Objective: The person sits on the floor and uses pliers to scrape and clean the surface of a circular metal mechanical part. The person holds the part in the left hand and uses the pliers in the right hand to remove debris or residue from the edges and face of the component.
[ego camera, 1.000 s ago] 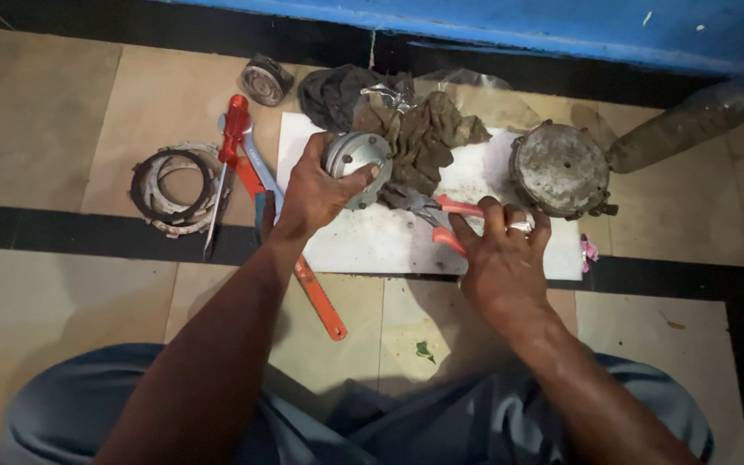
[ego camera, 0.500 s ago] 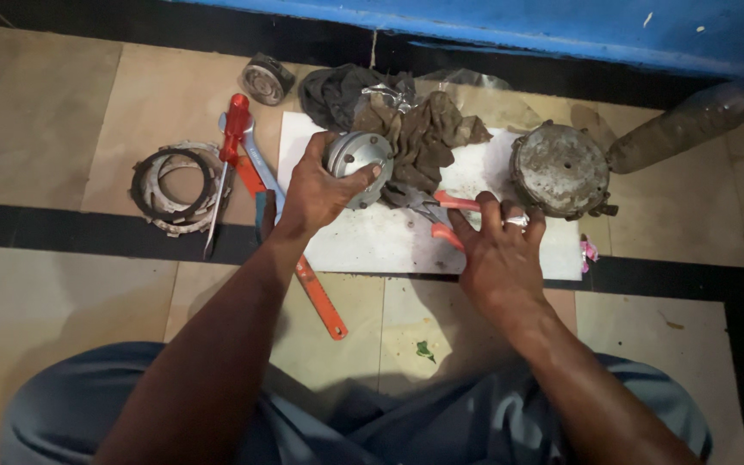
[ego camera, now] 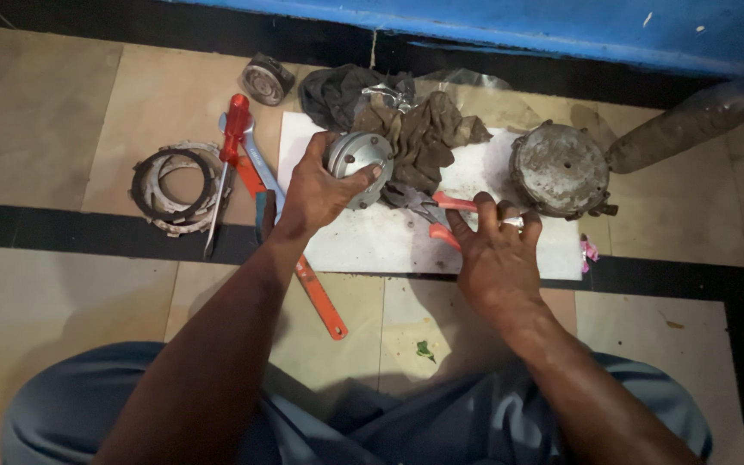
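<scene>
Seated on the tiled floor, our left hand (ego camera: 316, 191) clasps a round metal part (ego camera: 360, 158) above the white sheet (ego camera: 372, 241); our right hand (ego camera: 494, 258) closes around red-handled pliers (ego camera: 441, 215). We'd best keep the part steady.

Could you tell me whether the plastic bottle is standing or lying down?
Lying down: the bottle rests on its side against the wall.

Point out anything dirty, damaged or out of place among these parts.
The round metal housing at the white sheet's right end is caked in grime. The plastic bottle lies on its side by the blue wall. Nothing looks broken.
</scene>
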